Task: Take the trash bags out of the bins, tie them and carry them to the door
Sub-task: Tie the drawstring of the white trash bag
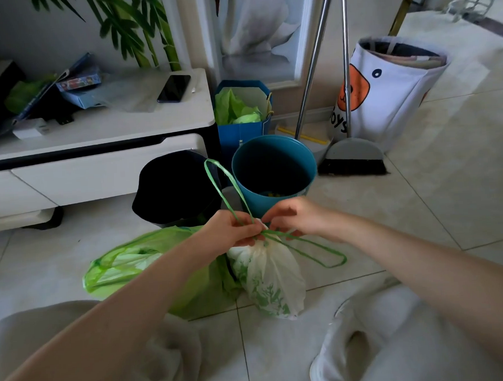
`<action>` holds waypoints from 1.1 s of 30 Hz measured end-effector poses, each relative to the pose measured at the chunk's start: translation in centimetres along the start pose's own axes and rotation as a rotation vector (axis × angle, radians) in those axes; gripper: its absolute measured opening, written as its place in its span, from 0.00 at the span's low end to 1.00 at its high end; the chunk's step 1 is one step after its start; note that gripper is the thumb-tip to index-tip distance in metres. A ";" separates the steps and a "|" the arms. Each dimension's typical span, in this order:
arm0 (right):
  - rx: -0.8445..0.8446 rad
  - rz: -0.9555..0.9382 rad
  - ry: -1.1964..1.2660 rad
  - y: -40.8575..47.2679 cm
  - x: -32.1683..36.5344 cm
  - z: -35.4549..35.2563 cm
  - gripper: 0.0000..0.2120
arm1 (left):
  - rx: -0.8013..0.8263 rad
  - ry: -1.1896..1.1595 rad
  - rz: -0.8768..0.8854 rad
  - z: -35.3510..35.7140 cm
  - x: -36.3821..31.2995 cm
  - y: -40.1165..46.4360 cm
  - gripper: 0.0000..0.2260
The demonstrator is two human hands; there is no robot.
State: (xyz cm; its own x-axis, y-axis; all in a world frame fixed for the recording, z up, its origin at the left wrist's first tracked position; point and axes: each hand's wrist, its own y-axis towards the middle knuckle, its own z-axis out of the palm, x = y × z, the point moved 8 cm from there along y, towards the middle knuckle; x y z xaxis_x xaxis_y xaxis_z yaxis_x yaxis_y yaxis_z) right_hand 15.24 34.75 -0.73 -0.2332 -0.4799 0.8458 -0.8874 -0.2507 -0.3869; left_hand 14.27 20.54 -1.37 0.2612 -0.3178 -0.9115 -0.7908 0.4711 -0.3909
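A white trash bag with a green print (271, 276) lies on the floor tiles, its neck gathered. My left hand (232, 229) and my right hand (289, 217) both pinch its green drawstring (229, 188) at the neck. One loop stands up toward the bins, another trails right on the floor. A green trash bag (126, 266) lies to the left, its mouth loose, partly hidden by my left forearm. Behind stand a black bin (174, 188) and a teal bin (272, 166), both without liners.
A white low cabinet (97, 157) with a phone (173, 88) is at the left. A blue paper bag of green plastic (240, 112), a broom and dustpan (353, 156) and a white toy basket (390, 89) stand behind the bins. My knees fill the bottom.
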 end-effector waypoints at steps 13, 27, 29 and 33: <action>0.057 -0.217 -0.194 2.4 1.2 3.5 0.04 | -0.027 0.041 0.062 -1.3 -0.4 -1.4 0.04; 0.173 0.002 -0.076 2.3 0.5 4.2 0.04 | -0.336 0.718 0.389 -2.4 -2.1 -1.6 0.07; 0.196 0.011 -0.047 2.1 0.5 4.5 0.07 | -0.344 0.846 0.468 -1.7 -2.3 -1.9 0.05; 0.190 0.058 0.017 2.1 0.0 4.2 0.07 | -0.384 0.985 0.650 -0.7 -2.5 -3.0 0.03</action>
State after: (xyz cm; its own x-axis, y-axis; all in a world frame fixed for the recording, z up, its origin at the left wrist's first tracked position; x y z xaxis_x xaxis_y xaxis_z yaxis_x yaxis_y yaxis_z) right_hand 15.09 30.67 -3.09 -0.2898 -0.4839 0.8257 -0.7815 -0.3784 -0.4960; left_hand 15.59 19.32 2.14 -0.6353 -0.6767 -0.3722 -0.7723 0.5537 0.3115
